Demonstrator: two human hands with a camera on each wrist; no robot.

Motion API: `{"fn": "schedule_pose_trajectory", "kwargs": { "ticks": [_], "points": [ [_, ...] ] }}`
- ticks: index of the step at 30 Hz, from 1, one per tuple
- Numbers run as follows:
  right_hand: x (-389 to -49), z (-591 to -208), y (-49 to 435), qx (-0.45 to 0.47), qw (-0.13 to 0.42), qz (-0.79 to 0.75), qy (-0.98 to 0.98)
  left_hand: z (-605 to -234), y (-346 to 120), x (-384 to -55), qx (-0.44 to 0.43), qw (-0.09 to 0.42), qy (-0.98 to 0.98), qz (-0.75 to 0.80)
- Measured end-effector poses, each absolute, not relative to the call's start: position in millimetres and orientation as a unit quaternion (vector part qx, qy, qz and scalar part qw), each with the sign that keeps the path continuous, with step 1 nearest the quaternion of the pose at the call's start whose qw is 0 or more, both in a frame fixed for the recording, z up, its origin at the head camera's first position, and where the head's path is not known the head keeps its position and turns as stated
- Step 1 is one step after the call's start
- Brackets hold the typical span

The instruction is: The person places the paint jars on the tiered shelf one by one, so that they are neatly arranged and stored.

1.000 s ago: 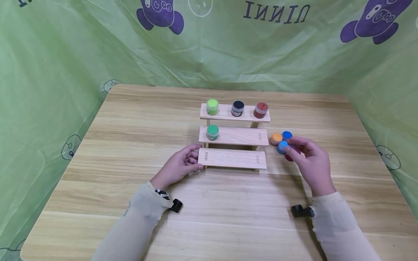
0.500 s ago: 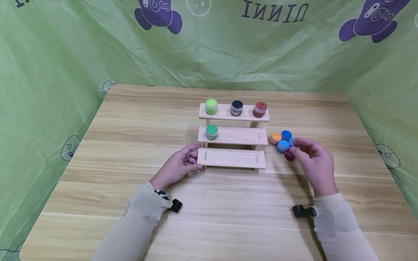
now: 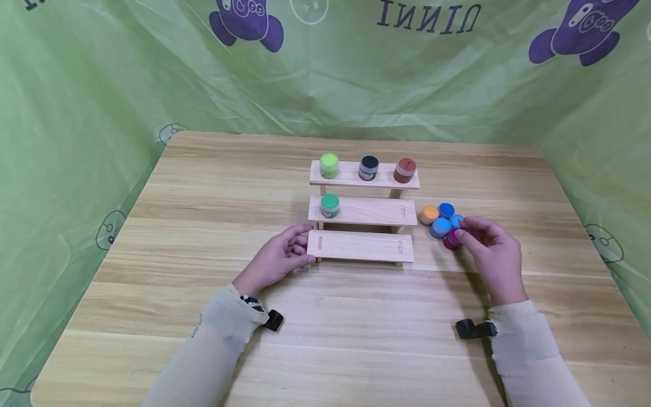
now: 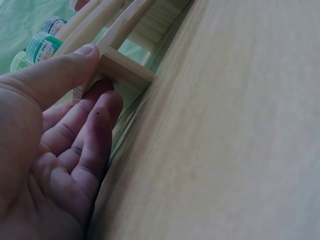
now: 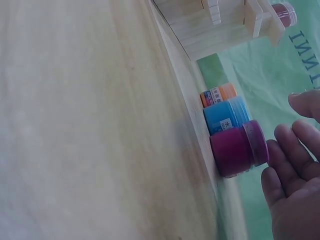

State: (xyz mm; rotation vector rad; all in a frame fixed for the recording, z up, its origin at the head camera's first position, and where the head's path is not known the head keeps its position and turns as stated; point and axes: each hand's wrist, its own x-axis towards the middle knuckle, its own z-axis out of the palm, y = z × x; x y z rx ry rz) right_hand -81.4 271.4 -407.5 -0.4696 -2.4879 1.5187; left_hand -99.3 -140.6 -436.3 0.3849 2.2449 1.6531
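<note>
A three-step wooden display rack [image 3: 361, 246] stands on the table. My left hand [image 3: 277, 254] grips the left end of its lowest step; in the left wrist view the thumb [image 4: 85, 52] lies along the board's edge with fingers bent beneath. My right hand [image 3: 493, 254] hovers at a cluster of small paint jars, fingertips right by the magenta jar [image 5: 235, 151] and a light-blue jar [image 3: 456, 220]. Nothing shows between its thumb and fingers in the right wrist view. Another light-blue jar [image 3: 439, 227], a dark-blue jar [image 3: 446, 210] and an orange jar [image 3: 429, 214] stand close together there.
On the top step stand a lime-green jar [image 3: 329, 166], a black jar [image 3: 368, 168] and a red-brown jar [image 3: 404, 170]. A green jar [image 3: 329, 206] sits at the left of the middle step. Green printed cloth [image 3: 315, 85] hangs behind the wooden table [image 3: 325, 339].
My right hand has moved slightly right, off the light-blue jar at the front of the cluster, uncovering the magenta jar and a second light-blue jar. My left hand has stayed on the rack.
</note>
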Motion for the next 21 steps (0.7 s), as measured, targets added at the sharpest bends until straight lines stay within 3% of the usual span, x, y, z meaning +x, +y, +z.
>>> {"fn": "schedule_pose_trajectory", "kwargs": {
  "ticks": [21],
  "points": [
    [-79.4, -416.3, 283.0, -0.157, 0.03, 0.539, -0.827, -436.8, -140.7, -98.9, 0.132, 0.163, 0.787, 0.581]
  ]
}}
